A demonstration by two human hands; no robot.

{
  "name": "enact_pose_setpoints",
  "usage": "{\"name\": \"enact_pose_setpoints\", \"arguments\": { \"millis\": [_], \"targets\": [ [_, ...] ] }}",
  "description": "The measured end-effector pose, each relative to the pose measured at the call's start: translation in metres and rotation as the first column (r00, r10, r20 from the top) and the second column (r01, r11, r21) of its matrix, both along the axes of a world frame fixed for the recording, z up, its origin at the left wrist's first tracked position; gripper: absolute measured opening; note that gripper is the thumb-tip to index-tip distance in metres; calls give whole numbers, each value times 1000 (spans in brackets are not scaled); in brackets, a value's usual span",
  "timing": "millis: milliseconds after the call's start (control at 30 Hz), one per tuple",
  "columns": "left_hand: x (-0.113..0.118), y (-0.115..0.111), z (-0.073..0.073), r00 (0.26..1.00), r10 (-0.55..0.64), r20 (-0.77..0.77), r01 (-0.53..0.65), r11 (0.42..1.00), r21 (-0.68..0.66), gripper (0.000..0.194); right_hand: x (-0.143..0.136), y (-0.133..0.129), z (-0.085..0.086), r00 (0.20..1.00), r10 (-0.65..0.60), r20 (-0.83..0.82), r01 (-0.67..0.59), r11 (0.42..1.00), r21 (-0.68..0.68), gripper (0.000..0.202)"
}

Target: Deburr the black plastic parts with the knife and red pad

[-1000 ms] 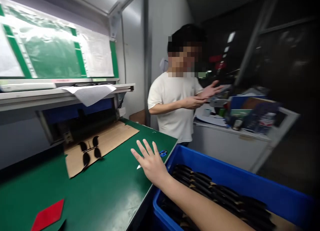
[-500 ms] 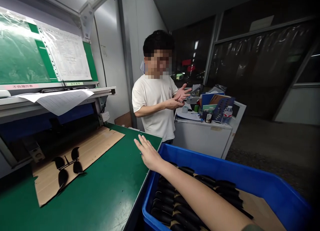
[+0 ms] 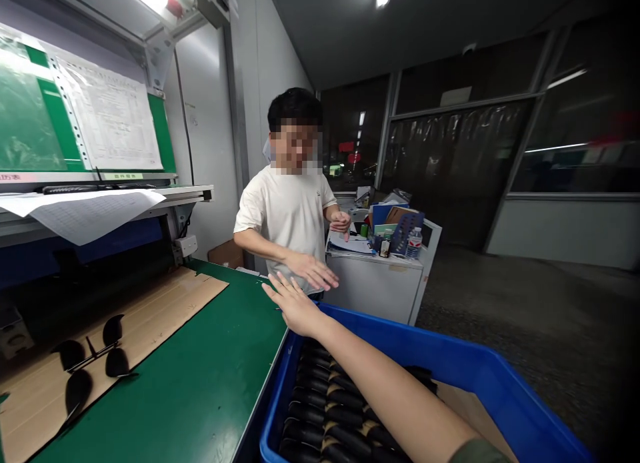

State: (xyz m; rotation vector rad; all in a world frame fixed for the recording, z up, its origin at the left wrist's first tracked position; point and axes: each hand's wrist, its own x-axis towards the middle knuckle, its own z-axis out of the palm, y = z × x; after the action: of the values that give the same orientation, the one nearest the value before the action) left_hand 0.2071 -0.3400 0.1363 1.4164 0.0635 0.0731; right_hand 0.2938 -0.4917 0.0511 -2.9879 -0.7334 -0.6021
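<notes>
My right hand point(image 3: 294, 306) reaches in from the lower right with its fingers stretched out and nothing in it. It hovers near the corner where the green tabletop point(image 3: 215, 369) meets a blue bin point(image 3: 450, 346). Beneath my forearm, the bin holds rows of curved black parts point(image 3: 305, 413) on brown cardboard. To the left, several black blade-like pieces point(image 3: 79, 391) joined by thin rods stand on a cardboard sheet point(image 3: 170, 303). My left hand is out of sight.
A person in a white T-shirt point(image 3: 290, 203) stands beyond the table corner, one hand point(image 3: 313, 271) close to mine. Behind is a white cabinet point(image 3: 370, 283) with folders and a water bottle point(image 3: 414, 243). Papers point(image 3: 95, 213) hang over the shelf at left.
The view has turned right and tilted up a little. The other person's hands have come apart, and one has dropped toward my hand. My right hand remains outstretched over the corner.
</notes>
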Motion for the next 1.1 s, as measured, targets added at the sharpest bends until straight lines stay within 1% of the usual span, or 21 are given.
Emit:
{"name": "enact_pose_setpoints", "arguments": {
  "millis": [67,100,167,200,233,267,300,367,400,467,533,633,700,800,867,900,933,1000,1033,1067,1100],
  "targets": [
    [-3,4,-19,1000,-28,-8,28,1000,-1,51,-2,-7,0,1000,-10,1,10,1000,-17,87],
    [-4,-1,-25,999,-50,-8,50,999,-3,55,-3,-9,-1,1000,-10,1,10,1000,-25,87],
    [-2,-22,-29,995,-103,-2,103,995,-4,70,-5,-10,-3,1000,-3,2,3,999,-39,86],
    [1,-36,-29,990,-138,5,138,990,-3,67,-6,-10,-5,1000,2,3,-2,999,-45,85],
    [5,-52,-28,984,-176,13,177,984,-3,55,-7,-9,-6,1000,8,4,-8,999,-51,84],
    [10,-67,-27,976,-217,21,217,976,-3,31,-7,-8,-8,1000,14,6,-14,998,-56,82],
    [16,-82,-27,966,-258,30,258,966,-3,29,-7,-7,-9,1000,21,9,-21,998,-61,81],
    [28,-104,-28,946,-322,33,323,946,-11,62,-5,-4,-13,999,35,14,-34,997,-71,79],
    [34,-111,-30,937,-349,30,350,937,-16,68,-4,-3,-15,999,41,17,-40,996,-76,78],
    [42,-119,-37,915,-403,23,404,915,-24,63,-2,-1,-18,998,55,20,-53,995,-87,76],
    [47,-119,-43,885,-466,27,466,884,-27,66,-1,0,-19,997,71,22,-68,993,-98,72],
    [50,-109,-43,822,-568,45,569,822,-13,75,-1,0,-21,994,105,16,-102,988,-118,67],
    [50,-96,-34,776,-630,39,630,777,12,74,-2,-1,-21,991,135,0,-134,982,-134,62],
    [50,-71,-7,725,-689,-24,689,722,64,54,-2,-4,-22,984,175,-44,-179,973,-146,58],
    [41,-52,15,722,-686,-91,692,714,105,32,-3,-7,-24,979,187,-79,-197,971,-136,61],
    [30,-42,24,730,-671,-129,683,719,129,25,-4,-8,-25,977,190,-96,-201,972,-125,64],
    [16,-30,32,746,-645,-166,666,729,156,26,-6,-9,-26,975,191,-113,-203,973,-111,67],
    [-28,1,40,787,-571,-232,615,757,222,19,-12,-8,-28,971,189,-146,-202,976,-79,73],
    [-55,21,40,808,-532,-253,586,771,251,13,-16,-5,-28,969,187,-159,-199,978,-61,76],
    [-83,43,37,837,-480,-263,543,789,288,77,-21,-2,-28,968,184,-170,-194,980,-42,78],
    [-111,66,31,885,-405,-229,460,837,296,28,-27,3,-27,967,183,-179,-190,982,-22,80]
  ]
}}
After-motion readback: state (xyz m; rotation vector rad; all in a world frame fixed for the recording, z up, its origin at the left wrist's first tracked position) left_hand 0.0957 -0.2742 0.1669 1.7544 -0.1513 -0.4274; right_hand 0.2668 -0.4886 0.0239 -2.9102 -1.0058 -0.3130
